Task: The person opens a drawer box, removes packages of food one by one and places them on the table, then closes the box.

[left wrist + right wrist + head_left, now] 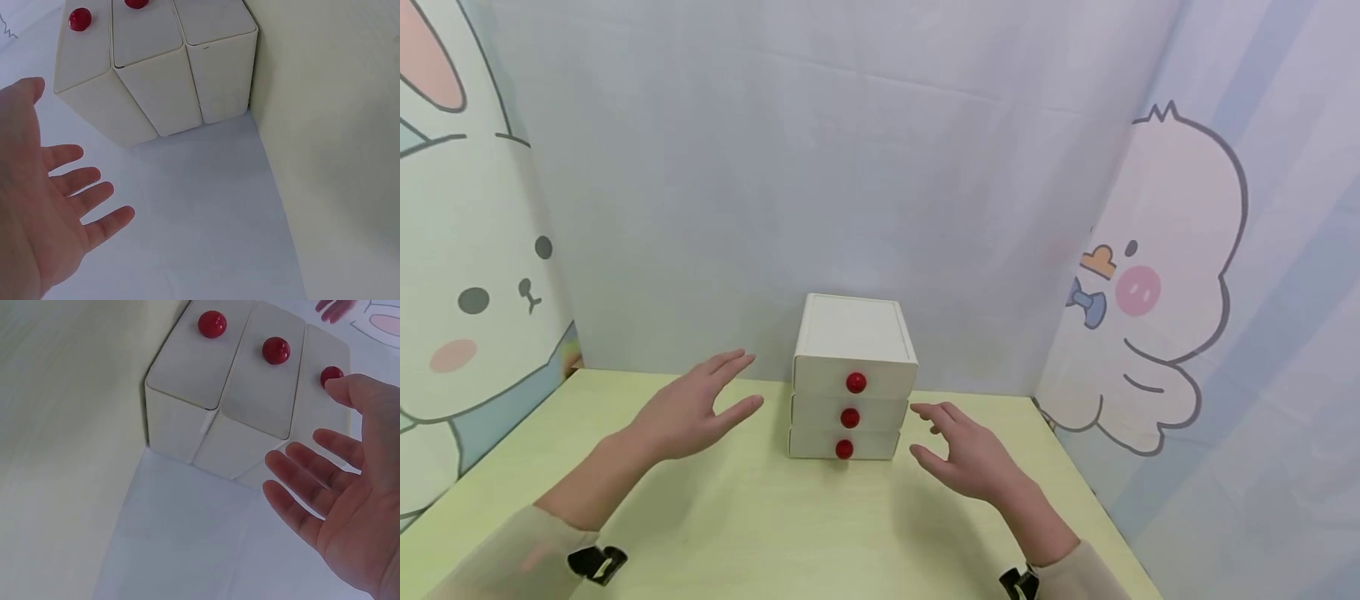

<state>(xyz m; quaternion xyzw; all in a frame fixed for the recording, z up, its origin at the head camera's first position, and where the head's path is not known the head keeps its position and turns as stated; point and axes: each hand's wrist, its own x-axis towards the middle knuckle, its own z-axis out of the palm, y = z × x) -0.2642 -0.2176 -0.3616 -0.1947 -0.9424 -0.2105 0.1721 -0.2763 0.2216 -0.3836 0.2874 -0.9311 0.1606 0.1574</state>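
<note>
A small white drawer unit (854, 329) stands at the far edge of the table, its three drawers stacked and pushed in. Each drawer front carries one round red knob (856, 382). To the left of the unit, my left hand (688, 412) hovers over the table with fingers spread and thumb apart, holding nothing. My right hand (966, 450) is in the air just right of the drawers, its fingers loosely bent and empty. Both wrist views show the hands' palms beside the white drawers (156, 87), apart from them.
The pale yellow-green table (760, 533) reaches back to a light curtain (775, 183) behind the unit. Curtains printed with a rabbit (497, 250) and a chick (1180, 250) hang at the left and right sides.
</note>
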